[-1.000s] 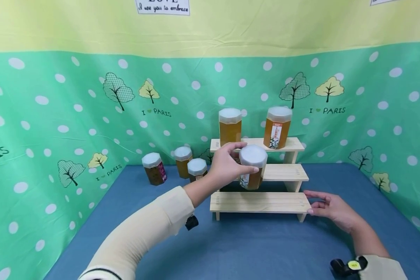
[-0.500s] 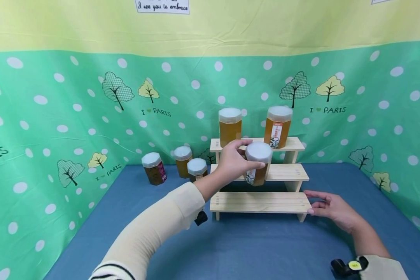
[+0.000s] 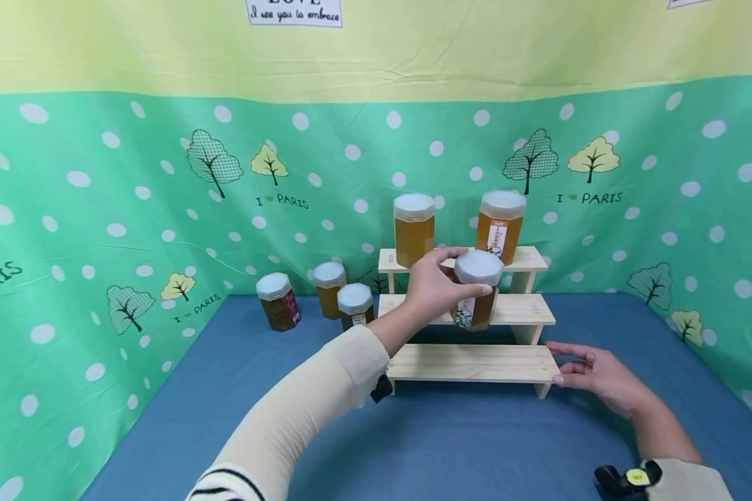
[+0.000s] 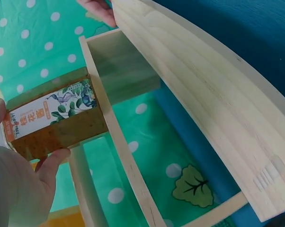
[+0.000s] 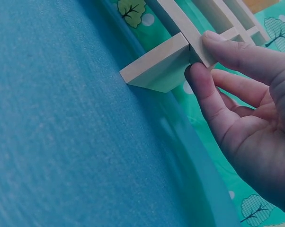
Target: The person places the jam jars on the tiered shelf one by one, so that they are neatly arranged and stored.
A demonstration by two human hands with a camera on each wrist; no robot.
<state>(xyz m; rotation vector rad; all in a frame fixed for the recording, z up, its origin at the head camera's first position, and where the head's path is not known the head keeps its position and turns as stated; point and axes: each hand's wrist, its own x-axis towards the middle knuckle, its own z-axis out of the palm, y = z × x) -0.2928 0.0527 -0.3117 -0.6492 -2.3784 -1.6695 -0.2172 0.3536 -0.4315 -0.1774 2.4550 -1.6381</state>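
My left hand (image 3: 435,287) grips a honey jar (image 3: 484,313), thumb on the near side and fingers behind. The jar has amber contents, a white lid and a printed label (image 4: 52,109). It stands upright at the middle step of a three-tier wooden display stand (image 3: 470,358); whether its base touches the board I cannot tell. My right hand (image 3: 598,379) pinches the right end of the lowest board between thumb and finger, clearly seen on the board end (image 5: 201,52) in the right wrist view. Two more honey jars (image 3: 414,240) stand apart on the top step.
To the left of the stand, three more jars are on the blue tabletop (image 3: 476,438): a dark one with a pink label (image 3: 280,311), an amber one (image 3: 330,300), and a dark one (image 3: 354,316) partly behind my left arm. A green dotted cloth (image 3: 363,167) hangs behind.
My left hand has carried the honey jar to the right and slightly up and back along the middle step. The right hand keeps its hold on the lowest board.
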